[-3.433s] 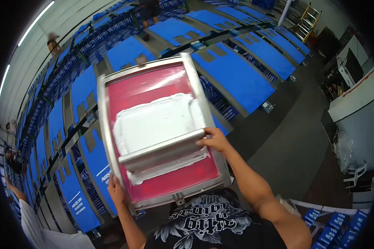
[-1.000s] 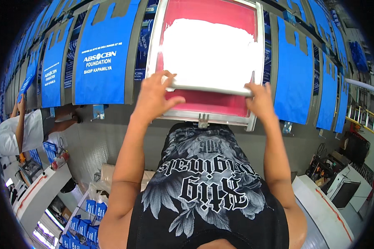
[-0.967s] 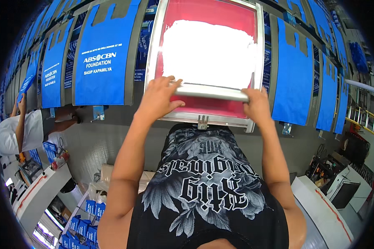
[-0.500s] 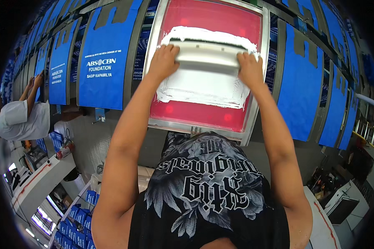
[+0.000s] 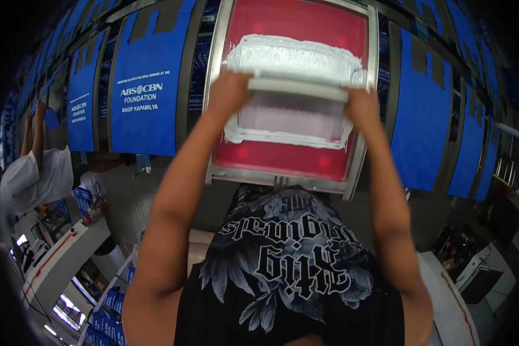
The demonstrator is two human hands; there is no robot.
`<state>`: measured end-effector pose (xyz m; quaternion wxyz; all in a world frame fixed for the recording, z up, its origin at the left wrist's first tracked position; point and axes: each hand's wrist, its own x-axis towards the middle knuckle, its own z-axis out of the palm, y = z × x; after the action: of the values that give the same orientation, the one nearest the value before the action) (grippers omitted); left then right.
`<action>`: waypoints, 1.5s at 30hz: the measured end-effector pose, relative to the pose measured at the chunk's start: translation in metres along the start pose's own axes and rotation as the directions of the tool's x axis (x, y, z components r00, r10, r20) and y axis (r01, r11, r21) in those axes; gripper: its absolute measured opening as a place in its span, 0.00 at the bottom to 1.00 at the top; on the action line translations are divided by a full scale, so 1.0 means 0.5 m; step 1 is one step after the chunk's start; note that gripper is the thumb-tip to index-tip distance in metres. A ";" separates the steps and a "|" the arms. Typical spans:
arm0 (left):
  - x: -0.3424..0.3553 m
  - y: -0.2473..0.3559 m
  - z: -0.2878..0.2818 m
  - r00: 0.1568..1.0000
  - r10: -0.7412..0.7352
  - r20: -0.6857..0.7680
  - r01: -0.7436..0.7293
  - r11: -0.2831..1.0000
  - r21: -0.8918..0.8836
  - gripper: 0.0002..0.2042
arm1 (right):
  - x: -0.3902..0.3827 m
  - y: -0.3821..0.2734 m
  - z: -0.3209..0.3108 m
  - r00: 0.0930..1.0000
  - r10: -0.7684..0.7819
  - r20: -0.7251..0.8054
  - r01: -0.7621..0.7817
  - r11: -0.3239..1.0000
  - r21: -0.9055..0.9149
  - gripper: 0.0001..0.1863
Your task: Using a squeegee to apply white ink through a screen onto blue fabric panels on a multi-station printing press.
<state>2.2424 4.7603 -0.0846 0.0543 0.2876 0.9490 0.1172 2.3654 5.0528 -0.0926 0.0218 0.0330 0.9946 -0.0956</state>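
Note:
A screen-printing frame with a metal rim and red mesh lies in front of me. Across its middle spans a pale squeegee, blurred by motion. My left hand is closed round the squeegee's left end, and my right hand grips the right end. White ink forms a thick, streaked band beyond the squeegee. On the near side the mesh looks pale lilac, with faint lettering showing and a white ink rim around it. The blade's lower edge is hidden.
Blue printed bags lie on dark boards to the left, and more blue bags to the right. At the far left a person in a white shirt works at the row. Stacked blue bundles sit lower left.
The squeegee has shifted slightly toward me and changed its tilt. The near area, thickly white before, now looks thin and lilac, while a wider white band lies beyond the squeegee.

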 end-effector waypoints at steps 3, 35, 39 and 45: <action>0.136 -0.011 -0.039 0.997 0.059 0.049 -0.059 0.998 0.010 0.15 | 0.124 0.031 -0.060 1.000 -0.014 0.012 0.014 1.000 -0.008 0.20; 0.069 -0.002 -0.078 0.973 -0.002 0.229 0.001 1.000 0.004 0.17 | 0.050 -0.006 -0.079 0.981 0.082 0.173 -0.091 0.995 0.042 0.19; -0.214 0.031 -0.031 0.971 0.158 0.178 -0.132 0.980 -0.149 0.14 | -0.217 -0.100 -0.066 0.964 0.095 0.250 -0.129 0.984 0.126 0.26; 0.015 -0.003 -0.008 0.988 0.137 0.073 -0.133 0.990 -0.050 0.13 | -0.022 -0.003 -0.024 0.983 0.069 0.172 -0.074 0.997 0.020 0.22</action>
<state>2.2349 4.7625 -0.0812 0.0887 0.3542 0.9217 0.1309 2.3757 5.0532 -0.0798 0.1103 0.0606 0.9859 -0.1104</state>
